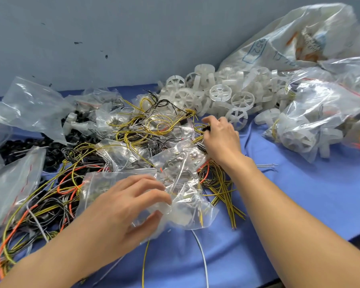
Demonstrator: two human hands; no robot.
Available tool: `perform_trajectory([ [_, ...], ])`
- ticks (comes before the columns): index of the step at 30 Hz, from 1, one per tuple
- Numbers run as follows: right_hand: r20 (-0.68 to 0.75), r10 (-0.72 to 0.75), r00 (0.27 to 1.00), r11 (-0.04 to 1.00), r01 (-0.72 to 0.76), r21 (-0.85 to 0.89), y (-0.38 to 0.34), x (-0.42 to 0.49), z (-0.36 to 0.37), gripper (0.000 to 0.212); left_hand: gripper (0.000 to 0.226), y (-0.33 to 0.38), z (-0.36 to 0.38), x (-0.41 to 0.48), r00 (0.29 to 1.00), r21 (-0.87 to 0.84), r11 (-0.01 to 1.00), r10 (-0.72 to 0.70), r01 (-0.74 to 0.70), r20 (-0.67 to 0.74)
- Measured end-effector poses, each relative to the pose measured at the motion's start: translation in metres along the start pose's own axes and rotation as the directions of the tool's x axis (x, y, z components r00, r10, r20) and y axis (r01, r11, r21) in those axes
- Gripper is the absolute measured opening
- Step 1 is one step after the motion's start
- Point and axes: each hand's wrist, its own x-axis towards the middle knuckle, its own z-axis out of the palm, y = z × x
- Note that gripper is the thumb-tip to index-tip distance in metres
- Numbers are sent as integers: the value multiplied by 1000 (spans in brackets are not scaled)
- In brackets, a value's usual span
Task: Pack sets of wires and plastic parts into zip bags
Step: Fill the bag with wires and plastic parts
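The left hand (125,206) pinches a clear zip bag (192,215) between thumb and curled fingers near the counter's (299,194) front edge. The right hand (220,138) curls around yellow-and-black wires (154,125) mid-counter. White plastic wheels (220,94) are heaped along the back edge.

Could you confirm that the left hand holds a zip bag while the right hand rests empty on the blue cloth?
Not quite: the right hand is not resting empty on the cloth; the head view shows it in the wires, pinching a yellow-and-black bundle. The left hand does hold a zip bag.
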Motion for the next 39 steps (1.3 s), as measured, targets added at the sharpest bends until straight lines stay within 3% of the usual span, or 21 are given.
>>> perform_trajectory([
  [8, 26, -61, 998, 995, 59, 79, -17, -1, -16, 36, 27, 2, 8, 9, 996, 57, 997, -54, 58, -72],
  [14, 160, -178, 971, 982, 165, 88, -16, -18, -18, 38, 16, -20, -5, 17, 912, -382, 871, -385, 308, -142],
  [16, 232, -316, 920, 936, 264, 231, -18, -30, -23, 53, 21, -30, -9, 18, 886, -554, 768, -450, 320, -112],
  [18, 337, -450, 827, 874, 329, 359, -19, -41, -29, 53, 24, -39, -10, 19, 867, -682, 667, -489, 300, -96],
  [21, 425, -519, 742, 835, 334, 437, -21, -56, -33, 35, 24, -49, -9, 18, 853, -761, 577, -518, 296, -61],
  [27, 400, -477, 782, 838, 269, 474, -23, -64, -37, 17, 27, -52, -8, 17, 853, -792, 527, -522, 309, -14],
  [29, 405, -481, 777, 832, 260, 490, -22, -64, -37, 16, 24, -47, -8, 16, 853, -741, 588, -521, 325, -39],
  [31, 410, -490, 769, 840, 290, 459, -19, -61, -39, 22, 20, -40, -6, 12, 871, -566, 753, -477, 335, -118],
  [34, 374, -472, 798, 876, 378, 300, -13, -51, -43, 46, 19, -19, -2, 9, 947, -215, 953, -255, 213, -193],
  [37, 291, -426, 857, 898, 362, 250, -13, -45, -45, 48, 38, -1, 2, 7, 992, -63, 994, -100, 95, -80],
  [39, 291, -441, 849, 891, 376, 253, -18, -44, -43, 41, 42, -2, -4, 8, 984, -135, 982, -147, 133, -104],
])
